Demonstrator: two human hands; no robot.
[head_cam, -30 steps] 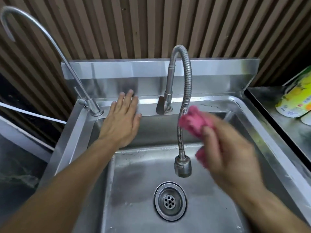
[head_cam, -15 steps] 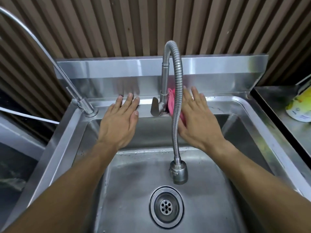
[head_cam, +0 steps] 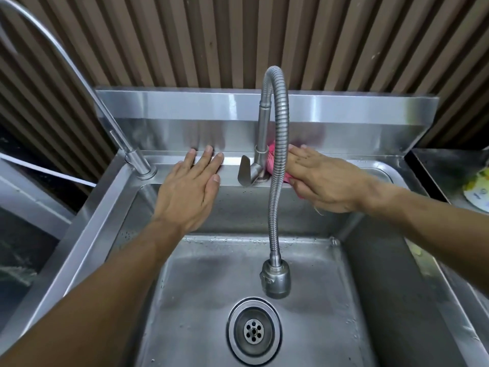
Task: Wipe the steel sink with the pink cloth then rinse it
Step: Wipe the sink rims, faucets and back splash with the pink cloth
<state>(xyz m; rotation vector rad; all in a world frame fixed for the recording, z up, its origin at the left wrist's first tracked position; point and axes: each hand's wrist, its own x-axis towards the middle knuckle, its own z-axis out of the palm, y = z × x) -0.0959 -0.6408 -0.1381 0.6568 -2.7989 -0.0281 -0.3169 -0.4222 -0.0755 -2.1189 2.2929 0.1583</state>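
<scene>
Steel sink (head_cam: 383,274), seen from above. Left hand (head_cam: 189,193) lies flat, fingers straight and together, palm down on the back ledge of the sink; fingertips reach the foot of the splashback (head_cam: 185,120).

Right hand (head_cam: 325,181) also flat, fingers extended, pressing the pink cloth (head_cam: 272,157) onto the same ledge. Cloth mostly covered by the hand; pink shows just beside the base of the tap (head_cam: 260,165) and at the ledge's front edge under the fingers. Cloth touches or nearly touches the tap base; cannot tell which.

Tap's ribbed hose (head_cam: 277,160) arches up and hangs down in front of the right fingers, its spray head (head_cam: 275,279) over the basin, above the drain (head_cam: 254,331). Lever handle (head_cam: 244,173) points down between the two hands.

Second, thinner tap (head_cam: 137,165) stands at the left back corner. Water droplets on the basin floor. A yellow-and-white packet (head_cam: 479,192) lies on the counter at far right, cut off by the frame.
</scene>
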